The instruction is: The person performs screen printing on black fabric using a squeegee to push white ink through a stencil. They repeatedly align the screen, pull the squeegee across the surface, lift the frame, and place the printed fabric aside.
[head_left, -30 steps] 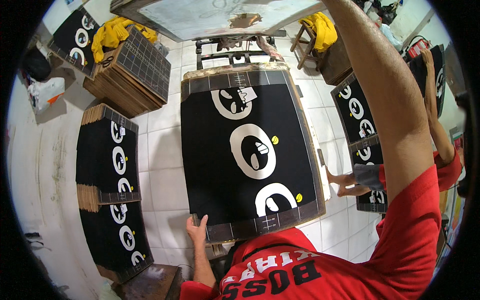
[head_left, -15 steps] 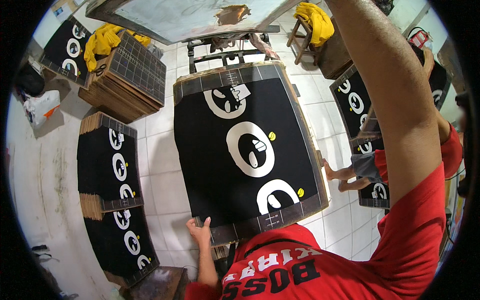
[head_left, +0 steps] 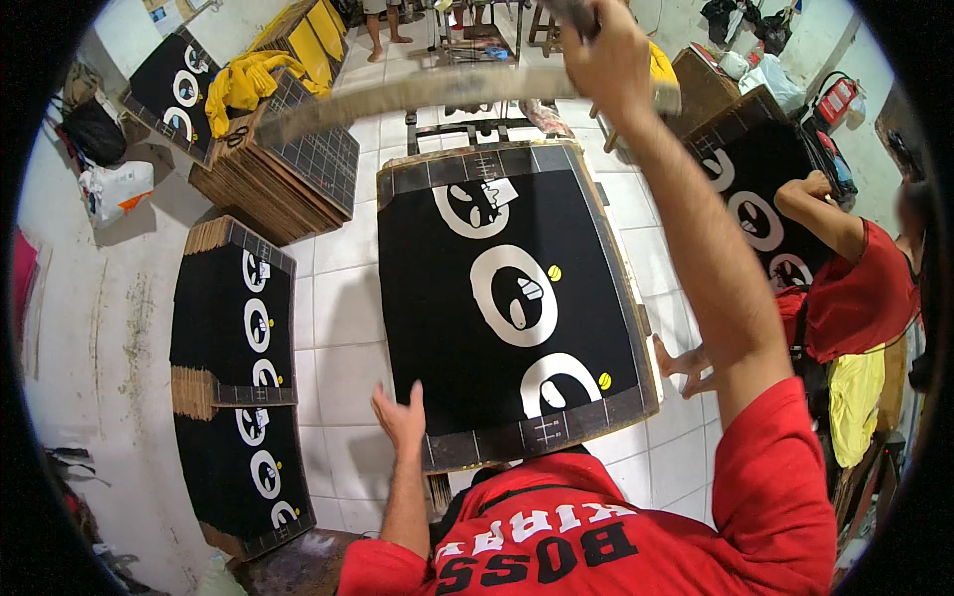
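Printed black cloth (head_left: 509, 303) lies flat on the board (head_left: 497, 447).
It already bears white rings; what remains, we cannot tell. Left of the board are similar panels (head_left: 214, 318). Our left hand (head_left: 400, 417), spread and empty, is at its near-left corner; our right hand (head_left: 608, 70) grips a dark handle (head_left: 576, 16) beyond it. Lettering crosses our shirt (head_left: 696, 517).

red short-sleeved shirt (head_left: 686, 526), bold black and white lettering (head_left: 555, 562) across the front
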The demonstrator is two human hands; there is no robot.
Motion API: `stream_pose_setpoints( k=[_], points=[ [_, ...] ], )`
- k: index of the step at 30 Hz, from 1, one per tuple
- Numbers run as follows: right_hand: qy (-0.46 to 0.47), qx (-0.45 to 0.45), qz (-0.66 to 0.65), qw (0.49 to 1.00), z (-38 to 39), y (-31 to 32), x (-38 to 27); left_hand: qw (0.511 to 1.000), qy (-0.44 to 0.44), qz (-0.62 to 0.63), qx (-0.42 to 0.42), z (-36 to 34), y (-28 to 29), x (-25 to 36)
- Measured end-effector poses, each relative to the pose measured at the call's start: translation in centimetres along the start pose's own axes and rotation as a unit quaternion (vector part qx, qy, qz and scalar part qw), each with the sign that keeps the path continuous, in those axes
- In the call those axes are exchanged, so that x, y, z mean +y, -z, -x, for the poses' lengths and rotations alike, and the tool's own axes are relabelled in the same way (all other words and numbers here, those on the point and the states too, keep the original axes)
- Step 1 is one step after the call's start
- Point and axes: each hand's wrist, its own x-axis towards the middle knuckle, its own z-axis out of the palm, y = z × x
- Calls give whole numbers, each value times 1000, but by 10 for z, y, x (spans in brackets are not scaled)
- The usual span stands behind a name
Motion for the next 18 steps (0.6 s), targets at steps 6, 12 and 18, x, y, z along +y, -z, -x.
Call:
stream_pose_setpoints(
  k=[6,12,18],
  points=[
    [7,-8,-59,998,196,13,10,722,-83,656,-201,-60,23,169],
    [-170,-172,-126,962,311,-3,22,717,436,535,-98,-67,-34,116],
    [-111,-270,-131,947,291,-116,100,983,154,79,-56,-37,-75,46]
  ],
)
